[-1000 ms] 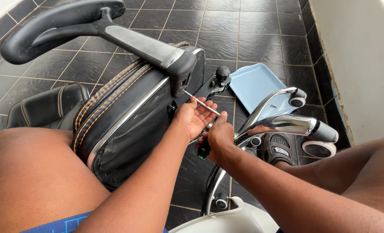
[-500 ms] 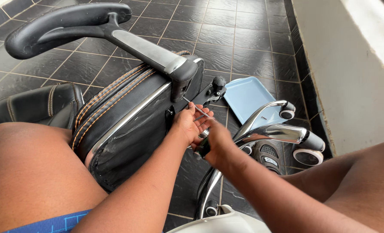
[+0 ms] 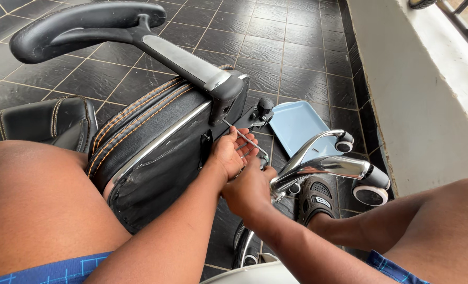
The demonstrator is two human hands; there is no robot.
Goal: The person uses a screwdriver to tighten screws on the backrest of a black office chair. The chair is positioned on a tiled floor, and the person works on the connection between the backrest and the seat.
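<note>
A black office chair seat [image 3: 155, 142] with orange stitching lies on its side against my left thigh, its armrest [image 3: 86, 26] sticking up. My left hand [image 3: 229, 155] holds a thin metal hex key [image 3: 243, 138] whose tip points at the armrest bracket [image 3: 224, 100]. My right hand [image 3: 250, 186] sits just below and touches the left hand, fingers curled by the key's bent end. What it grips is hidden.
A chrome chair base [image 3: 323, 168] with white castors [image 3: 370, 192] lies to the right, over my dark shoe [image 3: 315, 197]. A pale blue tray [image 3: 299, 123] rests on the dark tiled floor. A white wall [image 3: 402, 105] runs along the right. The chair's backrest [image 3: 39, 123] lies at left.
The view has tilted and closed in on the chair. Both hands stay together at the bracket; the key has shifted slightly in the left hand.
</note>
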